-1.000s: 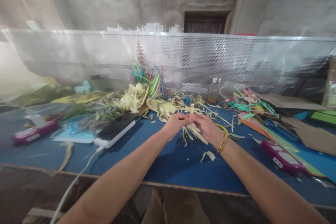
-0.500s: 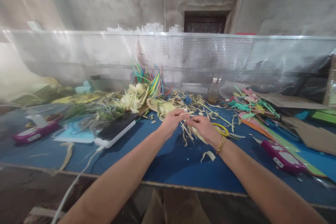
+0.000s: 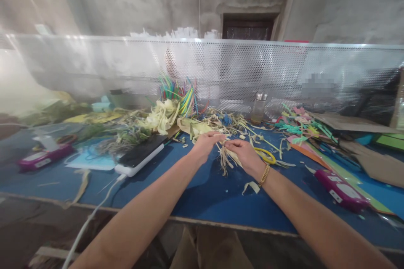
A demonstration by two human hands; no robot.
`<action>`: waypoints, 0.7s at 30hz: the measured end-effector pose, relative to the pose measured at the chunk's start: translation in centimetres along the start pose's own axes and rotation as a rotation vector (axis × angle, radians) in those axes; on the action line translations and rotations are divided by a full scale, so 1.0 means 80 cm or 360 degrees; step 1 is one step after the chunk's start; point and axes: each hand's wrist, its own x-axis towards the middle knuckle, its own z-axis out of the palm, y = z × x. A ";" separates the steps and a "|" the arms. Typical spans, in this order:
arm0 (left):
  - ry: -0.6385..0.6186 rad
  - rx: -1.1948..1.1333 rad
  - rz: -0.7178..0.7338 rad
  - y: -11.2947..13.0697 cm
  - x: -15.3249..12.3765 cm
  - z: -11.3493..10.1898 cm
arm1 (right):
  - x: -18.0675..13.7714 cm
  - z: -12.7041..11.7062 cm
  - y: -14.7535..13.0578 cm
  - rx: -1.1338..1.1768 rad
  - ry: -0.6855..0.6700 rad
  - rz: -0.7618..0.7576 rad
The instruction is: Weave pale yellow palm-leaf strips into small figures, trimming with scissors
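My left hand (image 3: 205, 146) and my right hand (image 3: 243, 154) meet fingertip to fingertip over the middle of the table, both closed in a pinch. Between them is a bunch of pale dried husk strips (image 3: 224, 163), whose loose ends hang below the fingers. Their upper part is hidden by my fingertips. Scissors with yellow handles (image 3: 267, 156) lie just beyond my right wrist. A curled husk scrap (image 3: 251, 187) rests below that wrist. Behind my hands are wide pale husk leaves (image 3: 195, 128) and scattered cut strips.
Coloured stems (image 3: 176, 94) stand at the back, near a lidded glass bottle (image 3: 259, 108). A white-edged device (image 3: 140, 157) with a cable lies at left. Purple power strips (image 3: 341, 189) lie on both sides. Coloured paper and cardboard (image 3: 368, 159) cover the right. A perforated metal screen (image 3: 240, 67) closes the back.
The husk strips hang closer together below my fingers. My hands stay in nearly the same place, with my fingers slightly shifted. The whole view has moved a little.
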 end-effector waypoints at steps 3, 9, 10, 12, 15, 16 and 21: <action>0.0046 -0.0029 -0.0017 0.001 0.000 0.001 | -0.003 0.003 -0.001 0.0100 -0.0002 0.0044; 0.0072 -0.0011 -0.0005 -0.004 0.003 -0.002 | -0.003 0.007 0.000 0.0026 0.0030 0.0007; 0.0092 -0.0061 -0.0037 -0.006 0.004 -0.004 | 0.000 0.004 0.001 0.0018 0.0125 -0.0007; 0.0164 -0.0191 -0.0124 -0.008 0.007 -0.006 | 0.006 -0.006 0.002 -0.0002 0.0324 -0.0028; 0.0252 -0.0291 -0.0215 -0.010 0.011 -0.008 | 0.016 -0.024 0.004 -0.0034 0.0505 -0.0052; 0.0263 -0.0291 -0.0230 -0.011 0.011 -0.008 | 0.018 -0.029 0.005 -0.0044 0.0543 -0.0064; 0.0216 -0.0293 -0.0272 -0.013 0.011 -0.007 | 0.026 -0.038 0.010 -0.0122 0.0628 -0.0164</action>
